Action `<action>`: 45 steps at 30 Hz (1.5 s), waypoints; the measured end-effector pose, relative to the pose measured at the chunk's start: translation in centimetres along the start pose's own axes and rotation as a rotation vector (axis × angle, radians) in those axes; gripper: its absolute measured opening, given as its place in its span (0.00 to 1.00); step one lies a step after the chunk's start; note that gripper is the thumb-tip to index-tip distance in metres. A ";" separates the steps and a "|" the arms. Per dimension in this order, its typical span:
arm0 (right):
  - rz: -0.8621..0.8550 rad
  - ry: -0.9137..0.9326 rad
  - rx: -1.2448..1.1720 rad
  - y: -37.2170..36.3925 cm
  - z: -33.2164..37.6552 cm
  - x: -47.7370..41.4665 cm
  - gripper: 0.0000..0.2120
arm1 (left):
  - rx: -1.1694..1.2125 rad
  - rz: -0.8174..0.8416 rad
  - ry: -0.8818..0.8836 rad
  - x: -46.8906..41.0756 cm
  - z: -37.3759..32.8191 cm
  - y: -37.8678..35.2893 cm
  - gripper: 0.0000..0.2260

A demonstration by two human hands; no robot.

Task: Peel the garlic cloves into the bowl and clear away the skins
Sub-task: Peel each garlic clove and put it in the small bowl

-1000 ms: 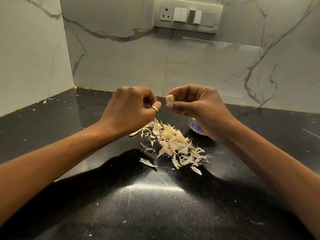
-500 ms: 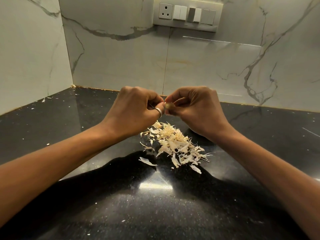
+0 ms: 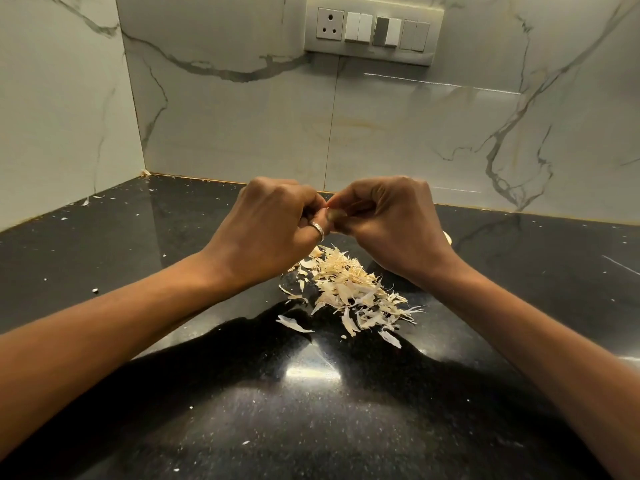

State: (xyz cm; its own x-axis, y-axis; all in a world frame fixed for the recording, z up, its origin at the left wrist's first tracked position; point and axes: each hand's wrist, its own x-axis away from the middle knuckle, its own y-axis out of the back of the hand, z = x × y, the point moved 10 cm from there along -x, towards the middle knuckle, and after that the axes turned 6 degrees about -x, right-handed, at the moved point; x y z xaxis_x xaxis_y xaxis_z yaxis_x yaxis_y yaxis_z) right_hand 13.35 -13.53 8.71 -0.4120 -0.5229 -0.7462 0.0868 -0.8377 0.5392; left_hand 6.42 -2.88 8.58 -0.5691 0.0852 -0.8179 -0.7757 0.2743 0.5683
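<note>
1. Black polished stone countertop (image 3: 145,258), speckled, glossy, with a bright light reflection near the centre front.
2. Pile of garlic skins (image 3: 349,285) lies directly on it, mid-counter, pale and papery.
3. A few loose skin flakes sit just beside the pile on the near side, one larger flake (image 3: 293,323) to its left.
4. Small white crumbs scattered over the left part and the near edge.
5. Bits of skin in the back left corner (image 3: 145,172) where counter meets wall.

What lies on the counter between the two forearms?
In the head view, a heap of garlic skins lies on the black counter between the forearms, below the left hand and right hand.
</note>
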 end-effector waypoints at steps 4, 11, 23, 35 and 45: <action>0.013 -0.015 -0.024 -0.2 -0.2 0.1 0.08 | -0.010 -0.004 -0.005 0.1 -0.1 0.0 0.11; 0.021 -0.043 -0.082 -0.4 -0.4 0.1 0.08 | 0.009 -0.008 0.040 0.0 0.2 0.0 0.10; 0.041 -0.168 -0.249 -0.6 -2.0 0.0 0.11 | 0.491 0.165 0.485 0.8 4.5 -2.1 0.03; 0.039 -0.243 -0.437 -0.5 -2.6 0.0 0.11 | 0.592 0.197 0.624 1.5 6.1 -3.0 0.02; 0.059 -0.322 -0.505 -0.8 -3.2 0.2 0.11 | 0.357 0.048 0.328 0.0 4.0 -0.4 0.05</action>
State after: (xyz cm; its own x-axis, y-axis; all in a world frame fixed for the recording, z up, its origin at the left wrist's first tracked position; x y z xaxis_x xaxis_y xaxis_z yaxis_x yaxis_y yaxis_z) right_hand 16.07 -13.47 6.84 -0.6408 -0.5626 -0.5223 0.5052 -0.8213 0.2649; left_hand 7.79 0.85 7.96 -0.7024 -0.1849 -0.6874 -0.6373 0.5935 0.4915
